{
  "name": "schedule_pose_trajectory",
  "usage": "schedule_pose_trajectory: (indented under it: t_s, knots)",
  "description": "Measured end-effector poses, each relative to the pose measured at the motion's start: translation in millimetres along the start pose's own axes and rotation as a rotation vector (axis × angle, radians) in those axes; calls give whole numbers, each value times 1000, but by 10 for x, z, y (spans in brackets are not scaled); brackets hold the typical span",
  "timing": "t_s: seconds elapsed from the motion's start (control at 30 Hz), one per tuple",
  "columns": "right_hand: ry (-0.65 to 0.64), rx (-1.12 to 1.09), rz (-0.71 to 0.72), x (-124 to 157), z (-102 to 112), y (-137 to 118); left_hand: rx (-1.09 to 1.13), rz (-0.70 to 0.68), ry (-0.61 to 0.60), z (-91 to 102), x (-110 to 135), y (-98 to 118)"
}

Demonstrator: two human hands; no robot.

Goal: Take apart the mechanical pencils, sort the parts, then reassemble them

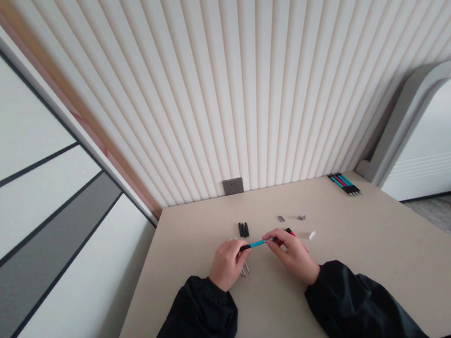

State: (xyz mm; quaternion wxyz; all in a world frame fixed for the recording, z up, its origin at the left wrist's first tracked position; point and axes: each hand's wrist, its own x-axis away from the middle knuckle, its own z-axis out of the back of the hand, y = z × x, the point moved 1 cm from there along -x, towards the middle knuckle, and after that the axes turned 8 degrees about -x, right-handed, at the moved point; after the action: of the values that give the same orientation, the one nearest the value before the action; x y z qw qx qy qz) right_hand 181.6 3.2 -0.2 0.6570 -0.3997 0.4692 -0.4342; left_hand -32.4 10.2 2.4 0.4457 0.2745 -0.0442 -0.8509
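Observation:
Both hands hold one teal pen [257, 243] level above the beige table [366, 261]. My left hand [228, 263] pinches its black end piece, and my right hand [293, 254] pinches the other end of the teal barrel. A red pen part [291, 232] lies just behind my right hand. Thin metal parts [245, 269] lie under my left hand. Three black grip pieces [243, 228] stand side by side just beyond the hands.
A bundle of finished teal and red pens [344, 182] lies at the table's far right corner. Small metal bits [281, 218] [301, 217] and a white piece [311, 233] lie right of centre. A grey wall socket [233, 186] sits at the table's back edge.

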Motion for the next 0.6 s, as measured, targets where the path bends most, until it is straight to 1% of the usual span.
schedule_pose_trajectory:
  t_s: [0.17,0.33,0.47,0.6]
  knots:
    - [-25,-4,31,-10,-6,0,0,-42,0,5,-11,10]
    - [-1,-35,106,-18,-20,15,12,-64,-5,8,-22,17]
    - [6,-57,71,-13,-9,36,27,-60,-7,21,-29,23]
    - [98,-161,10,-14,13,71,7,-108,-56,34,-38,43]
